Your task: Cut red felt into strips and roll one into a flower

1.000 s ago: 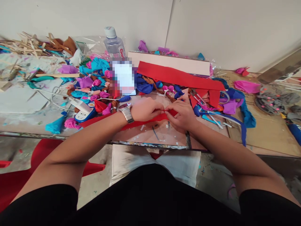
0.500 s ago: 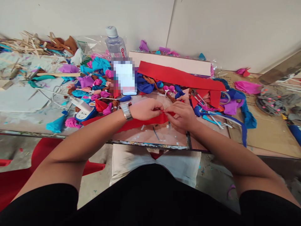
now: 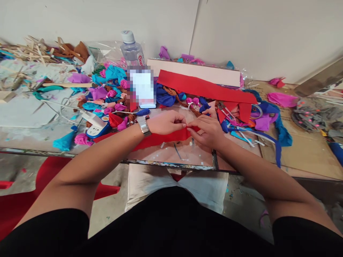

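A long red fabric strip (image 3: 160, 138) lies across the near part of the table (image 3: 166, 157), running left under my wrist. My left hand (image 3: 166, 122), with a metal watch (image 3: 143, 126) on its wrist, pinches the strip's upper edge with closed fingers. My right hand (image 3: 207, 129) meets it fingertip to fingertip and pinches the same strip at its right end. The fold between the two hands is mostly hidden by my fingers.
Small rolled fabric buds (image 3: 107, 96) in pink, teal, purple and brown are heaped behind, with a phone (image 3: 142, 87), a water bottle (image 3: 132, 50), a white power strip (image 3: 95, 125), wide red fabric (image 3: 203, 87), scissors (image 3: 226, 112) and wooden sticks (image 3: 26, 50) at far left.
Both hands stay together on the red strip; the fingers have shifted slightly along its edge. Nothing else has moved.
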Action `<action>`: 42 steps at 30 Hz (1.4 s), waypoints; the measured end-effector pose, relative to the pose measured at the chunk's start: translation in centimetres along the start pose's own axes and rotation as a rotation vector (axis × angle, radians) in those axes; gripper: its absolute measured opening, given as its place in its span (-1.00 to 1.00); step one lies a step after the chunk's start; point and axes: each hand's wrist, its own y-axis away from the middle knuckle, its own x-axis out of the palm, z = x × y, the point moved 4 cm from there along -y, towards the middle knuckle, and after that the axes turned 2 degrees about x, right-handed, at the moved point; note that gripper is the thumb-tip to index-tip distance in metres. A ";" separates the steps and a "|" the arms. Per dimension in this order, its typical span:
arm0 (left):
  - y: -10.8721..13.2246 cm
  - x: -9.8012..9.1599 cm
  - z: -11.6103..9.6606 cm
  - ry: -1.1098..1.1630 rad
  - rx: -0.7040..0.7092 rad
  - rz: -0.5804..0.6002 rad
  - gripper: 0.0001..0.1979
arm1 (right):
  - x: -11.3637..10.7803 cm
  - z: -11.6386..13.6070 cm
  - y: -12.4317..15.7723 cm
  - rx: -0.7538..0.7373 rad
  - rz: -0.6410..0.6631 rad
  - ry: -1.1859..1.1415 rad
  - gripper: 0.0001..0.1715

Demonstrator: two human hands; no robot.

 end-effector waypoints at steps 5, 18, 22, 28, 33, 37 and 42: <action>0.1 0.2 0.1 0.001 0.003 -0.034 -0.70 | 0.1 -0.1 0.1 0.026 -0.008 0.027 -0.90; 0.3 -0.5 0.0 -0.063 0.023 -0.021 -0.75 | -0.6 0.0 -0.2 0.029 -0.072 0.040 -0.89; 0.4 -0.9 0.2 -0.062 0.010 0.028 -0.68 | -0.8 0.0 -0.2 0.001 -0.071 0.035 -0.85; 0.3 -1.3 0.7 0.013 0.012 0.143 -0.78 | -0.7 0.0 -0.2 0.008 -0.043 0.048 -0.85; 0.1 -1.3 1.2 0.076 -0.050 0.163 -0.74 | -0.9 0.2 -0.1 -0.031 -0.062 0.060 -0.84; 0.0 -1.0 0.9 0.071 -0.050 0.097 -0.55 | -1.0 0.2 -0.1 -0.058 -0.065 0.056 -0.86; 0.0 -0.6 0.9 0.120 -0.033 0.123 -0.65 | -0.8 0.2 -0.3 -0.018 -0.049 0.059 -0.88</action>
